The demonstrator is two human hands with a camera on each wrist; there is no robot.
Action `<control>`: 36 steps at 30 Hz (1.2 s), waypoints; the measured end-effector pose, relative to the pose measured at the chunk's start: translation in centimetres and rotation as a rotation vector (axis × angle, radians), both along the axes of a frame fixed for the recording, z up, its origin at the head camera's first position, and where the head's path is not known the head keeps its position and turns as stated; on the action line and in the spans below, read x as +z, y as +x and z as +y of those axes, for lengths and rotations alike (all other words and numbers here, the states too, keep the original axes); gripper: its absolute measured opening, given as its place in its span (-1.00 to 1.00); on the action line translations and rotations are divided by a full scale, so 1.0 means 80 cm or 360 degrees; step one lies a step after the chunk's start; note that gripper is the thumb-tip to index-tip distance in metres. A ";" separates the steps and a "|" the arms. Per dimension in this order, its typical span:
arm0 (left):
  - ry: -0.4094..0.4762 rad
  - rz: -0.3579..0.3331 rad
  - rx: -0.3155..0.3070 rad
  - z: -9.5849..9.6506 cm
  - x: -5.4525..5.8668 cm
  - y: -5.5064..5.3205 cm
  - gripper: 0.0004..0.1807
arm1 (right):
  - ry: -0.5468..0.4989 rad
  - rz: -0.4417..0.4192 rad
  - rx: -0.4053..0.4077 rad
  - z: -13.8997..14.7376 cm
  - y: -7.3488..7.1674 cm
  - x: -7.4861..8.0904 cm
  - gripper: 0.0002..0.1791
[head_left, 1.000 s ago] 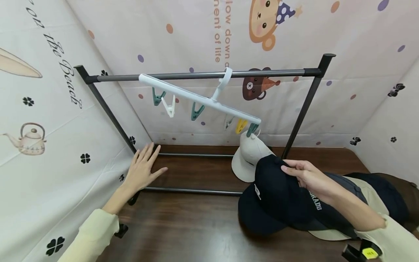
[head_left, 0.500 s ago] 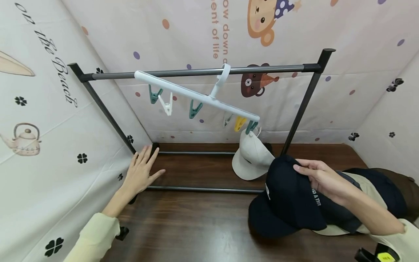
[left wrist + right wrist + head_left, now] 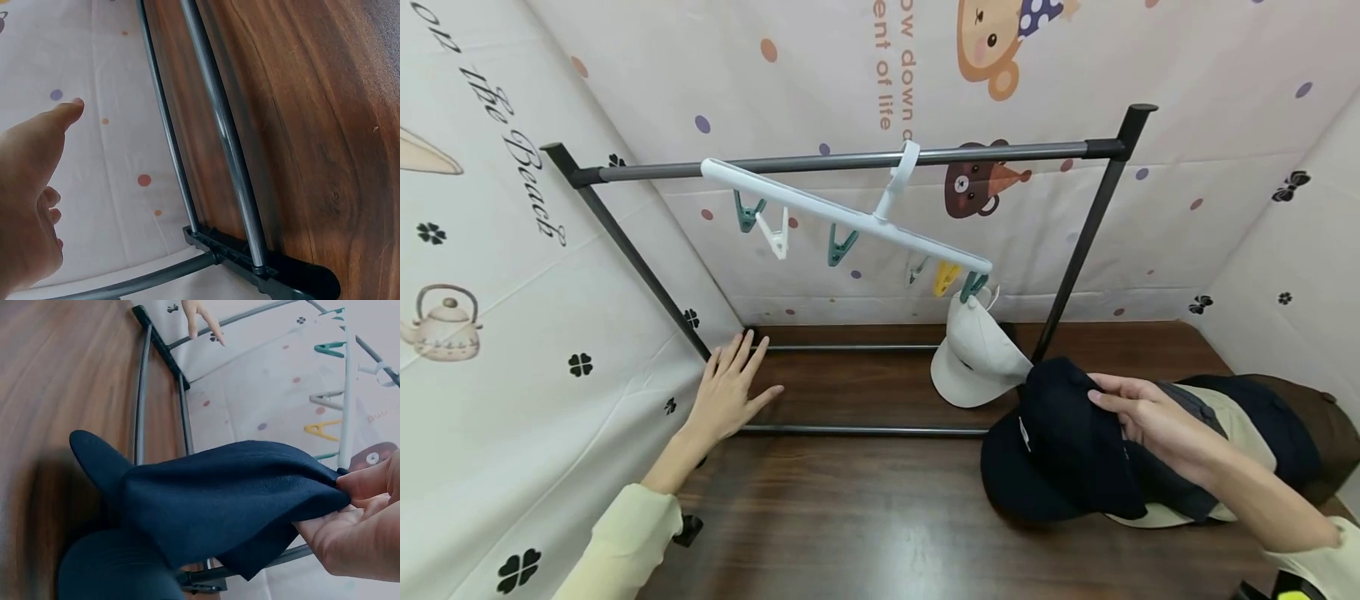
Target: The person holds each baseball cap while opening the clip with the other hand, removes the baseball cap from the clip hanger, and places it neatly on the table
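My right hand (image 3: 1157,421) pinches the crown of a navy baseball cap (image 3: 1067,450) between thumb and fingers. In the right wrist view the navy cap (image 3: 212,494) hangs from the fingertips, its brim pointing down and left. My left hand (image 3: 726,392) is spread with straight fingers beside the rack's left leg; whether it touches the leg cannot be told. The left wrist view shows that hand (image 3: 28,200) with its thumb out and nothing held. A white clip hanger (image 3: 850,217) hangs tilted on the rack's top bar, and its lowest green clip (image 3: 973,286) holds a white cap (image 3: 976,354).
The black metal rack (image 3: 820,162) stands on a dark wood surface (image 3: 850,508). Several more caps (image 3: 1247,425) lie in a row at the right, partly behind my right hand. Other clips on the hanger, including a yellow clip (image 3: 947,277), hold nothing. Printed cloth (image 3: 647,75) covers the walls.
My right hand and the navy cap have moved right, away from the white cap. The left hand keeps its place by the leg. The head view has shifted slightly.
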State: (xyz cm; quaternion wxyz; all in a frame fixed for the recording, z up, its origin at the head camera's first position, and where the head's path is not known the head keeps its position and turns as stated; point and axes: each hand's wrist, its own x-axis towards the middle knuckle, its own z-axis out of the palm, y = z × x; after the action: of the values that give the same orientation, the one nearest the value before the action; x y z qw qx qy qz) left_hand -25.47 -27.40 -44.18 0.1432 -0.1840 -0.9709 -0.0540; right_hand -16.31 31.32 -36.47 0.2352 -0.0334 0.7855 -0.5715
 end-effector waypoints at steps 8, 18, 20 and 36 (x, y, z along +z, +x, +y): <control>0.0002 0.0033 -0.0007 0.003 -0.006 0.000 -0.01 | 0.0020 -0.0099 -0.0127 0.010 0.007 -0.019 -0.19; -0.0017 0.0036 -0.0015 0.002 -0.007 0.001 -0.02 | 0.0216 -0.0018 -0.0213 0.035 0.016 -0.040 -0.20; -0.0013 0.0027 -0.0014 0.002 -0.007 0.002 -0.02 | 0.0240 0.0018 -0.0237 0.042 0.018 -0.043 -0.22; 0.0022 0.0008 -0.0031 -0.001 -0.014 0.006 -0.01 | 0.0696 0.0205 -0.0169 0.029 0.026 -0.048 -0.12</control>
State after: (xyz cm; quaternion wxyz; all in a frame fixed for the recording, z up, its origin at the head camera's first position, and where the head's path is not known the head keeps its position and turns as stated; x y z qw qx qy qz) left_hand -24.95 -27.46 -45.29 0.1464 -0.1926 -0.9683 -0.0617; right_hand -14.23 33.67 -40.30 0.1557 0.0232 0.9047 -0.3960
